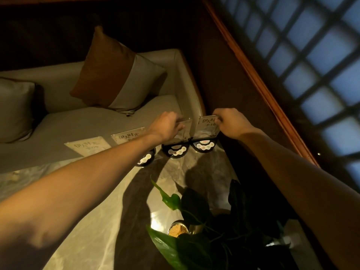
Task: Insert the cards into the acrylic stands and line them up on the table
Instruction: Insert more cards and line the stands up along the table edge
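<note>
The marble tabletop point(120, 191) carries a row of acrylic stands along its far edge, beside the sofa point(97, 117). Near the far right corner, my right hand point(231, 123) pinches the top edge of a stand with a card in it point(207, 127), and my left hand point(167, 126) is closed around the upper part of the empty stand point(185, 131) just beside it. Two more carded stands point(127, 135) sit further left along that edge. The clear panels look light, stiff, slick and easy to scratch; the black bases point(203, 146) seem to weigh them down, so I judge gripping by the top edges steadiest.
</note>
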Motion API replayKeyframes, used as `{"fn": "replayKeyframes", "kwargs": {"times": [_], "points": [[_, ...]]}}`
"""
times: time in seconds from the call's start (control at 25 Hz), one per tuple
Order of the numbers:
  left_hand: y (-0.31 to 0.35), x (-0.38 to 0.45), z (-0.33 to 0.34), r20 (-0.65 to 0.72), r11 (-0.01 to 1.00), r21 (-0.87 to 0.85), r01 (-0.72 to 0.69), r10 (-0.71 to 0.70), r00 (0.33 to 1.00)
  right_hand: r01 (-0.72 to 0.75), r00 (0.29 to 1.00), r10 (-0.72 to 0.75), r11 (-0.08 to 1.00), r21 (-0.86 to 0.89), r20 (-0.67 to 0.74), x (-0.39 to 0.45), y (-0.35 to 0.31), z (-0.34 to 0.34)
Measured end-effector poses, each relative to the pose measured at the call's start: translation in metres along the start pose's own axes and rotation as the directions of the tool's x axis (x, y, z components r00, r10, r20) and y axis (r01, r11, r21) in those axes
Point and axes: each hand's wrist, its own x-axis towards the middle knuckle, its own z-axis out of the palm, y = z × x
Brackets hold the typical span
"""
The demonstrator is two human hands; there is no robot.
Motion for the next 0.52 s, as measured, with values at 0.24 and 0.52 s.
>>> {"fn": "replayKeyframes", "kwargs": {"times": [0.24,0.52], "points": [[0.003,-0.003,-0.003,0.041,0.999,-0.039,-0.001,0.002,0.999,-0.004,0.998,0.003,1.000,0.008,0.061,-0.002,-0.001,-0.001],[-0.036,-0.039,-0.064,0.141,0.995,-0.048,0.085,-0.077,0.987,0.280,0.958,-0.283,0.957,-0.072,-0.042,-0.002,-0.069,-0.012]]}}
